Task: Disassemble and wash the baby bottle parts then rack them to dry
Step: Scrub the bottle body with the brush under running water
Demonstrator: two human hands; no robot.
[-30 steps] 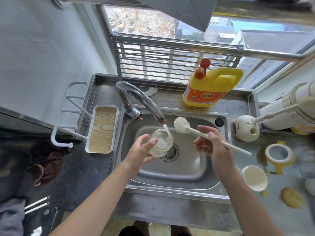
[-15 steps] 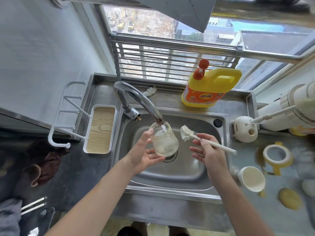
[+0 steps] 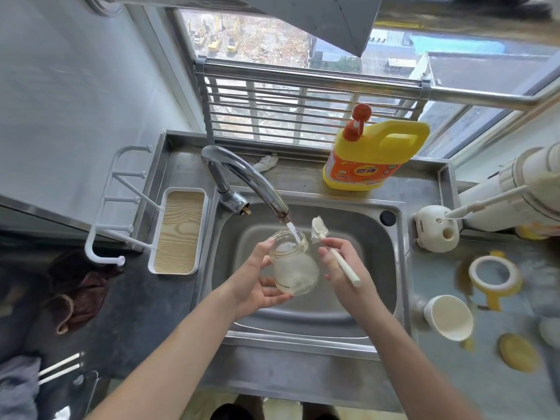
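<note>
bottle (image 3: pixel 295 266): clear, tilted over sink (image 3: pixel 386 268), mouth under faucet (image 3: pixel 251 180), water stream (image 3: pixel 293 232) running in
left grip (image 3: pixel 251 286): curled round bottle body
right grip (image 3: pixel 339 278): pinching bottle brush (image 3: pixel 348 272) handle; bristle head just beside bottle mouth
counter (image 3: pixel 448 383): yellow collar ring (image 3: pixel 497 295) right of sink

bottle (image 3: pixel 295 269) lettering unreadable, grey cloth (image 3: pixel 15 386) — edge-cropped
</note>
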